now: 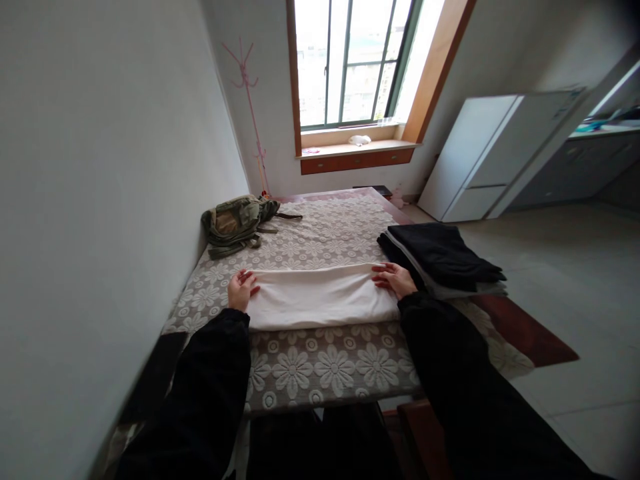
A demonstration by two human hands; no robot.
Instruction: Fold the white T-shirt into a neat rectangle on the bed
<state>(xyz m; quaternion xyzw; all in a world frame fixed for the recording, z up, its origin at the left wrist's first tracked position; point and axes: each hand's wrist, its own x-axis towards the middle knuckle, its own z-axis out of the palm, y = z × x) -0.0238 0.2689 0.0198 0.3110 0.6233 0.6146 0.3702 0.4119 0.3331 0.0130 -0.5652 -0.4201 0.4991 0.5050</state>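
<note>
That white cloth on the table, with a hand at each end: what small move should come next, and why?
Probably fold it across once more. The white cloth already lies as a long flat band on the lace tablecloth, the left hand and right hand rest on its ends, and folded dark clothes are stacked just beside it.

I saw an olive backpack (239,223) at the table's far left corner, folded dark clothes (443,257) stacked along its right edge, and a white fridge (493,153) beyond, beside the window (350,63).
</note>
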